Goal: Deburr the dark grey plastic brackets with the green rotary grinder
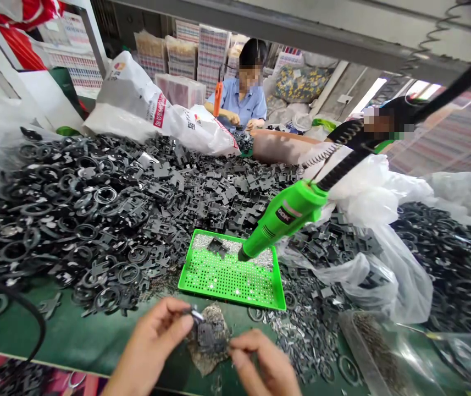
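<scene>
My left hand (153, 344) pinches a small dark piece with a shiny metal tip (193, 313) between thumb and fingers. My right hand (262, 363) has its fingertips against a black plastic part (211, 338), which seems held low over a small heap of grey scrap (210, 357). Just beyond my hands lies a green perforated tray (227, 280) with silvery bits and a few black parts on it. A green hot-air gun (284, 217) hangs with its nozzle over the tray, touching neither hand.
Heaps of black plastic rings and clips (115, 220) cover the green-topped bench (62, 313). A clear bin (383, 357) stands at lower right. White sacks (156, 107) lie beyond, and a co-worker in a blue shirt (239, 99) sits at the far side.
</scene>
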Demonstrator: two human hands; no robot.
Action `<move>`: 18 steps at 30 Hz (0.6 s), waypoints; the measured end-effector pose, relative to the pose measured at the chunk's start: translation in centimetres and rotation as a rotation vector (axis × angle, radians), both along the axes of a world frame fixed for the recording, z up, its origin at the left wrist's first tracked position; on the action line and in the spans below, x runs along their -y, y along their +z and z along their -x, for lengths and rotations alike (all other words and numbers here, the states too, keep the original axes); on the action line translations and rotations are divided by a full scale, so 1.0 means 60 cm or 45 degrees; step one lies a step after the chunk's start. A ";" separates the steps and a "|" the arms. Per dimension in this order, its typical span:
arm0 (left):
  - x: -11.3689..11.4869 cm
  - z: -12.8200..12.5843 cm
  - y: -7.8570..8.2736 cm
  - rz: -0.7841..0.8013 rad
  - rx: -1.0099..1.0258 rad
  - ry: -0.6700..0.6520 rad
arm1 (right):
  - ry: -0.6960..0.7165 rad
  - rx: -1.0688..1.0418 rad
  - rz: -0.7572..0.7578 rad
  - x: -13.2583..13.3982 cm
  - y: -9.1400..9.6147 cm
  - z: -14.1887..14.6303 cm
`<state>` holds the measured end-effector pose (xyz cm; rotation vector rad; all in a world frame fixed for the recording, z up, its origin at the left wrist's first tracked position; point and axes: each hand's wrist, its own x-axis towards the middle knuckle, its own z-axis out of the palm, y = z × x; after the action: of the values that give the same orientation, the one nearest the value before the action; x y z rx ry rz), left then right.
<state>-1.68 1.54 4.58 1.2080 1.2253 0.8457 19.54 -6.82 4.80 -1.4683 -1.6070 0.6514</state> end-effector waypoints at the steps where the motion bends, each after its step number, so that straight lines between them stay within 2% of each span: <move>1: 0.020 -0.017 0.000 0.155 0.182 -0.005 | -0.011 -0.069 -0.039 -0.005 -0.001 0.024; 4: 0.060 -0.046 0.003 0.453 0.491 0.043 | -0.107 -0.236 0.120 -0.011 -0.013 0.064; 6: 0.069 -0.048 0.005 0.513 0.543 0.086 | -0.167 -0.360 0.248 -0.009 -0.024 0.070; 9: 0.071 -0.040 -0.001 0.462 0.527 0.098 | -0.155 -0.542 0.332 -0.002 -0.035 0.071; 12: 0.072 -0.032 -0.017 0.401 0.497 0.031 | -0.168 -0.625 0.376 0.002 -0.037 0.077; 18: 0.073 -0.018 -0.041 0.245 0.299 -0.154 | -0.169 -0.476 0.438 -0.002 -0.039 0.076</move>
<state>-0.61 -2.85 2.11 0.9871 1.0084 0.7394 14.96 -6.72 2.46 -1.5669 -1.1387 1.0943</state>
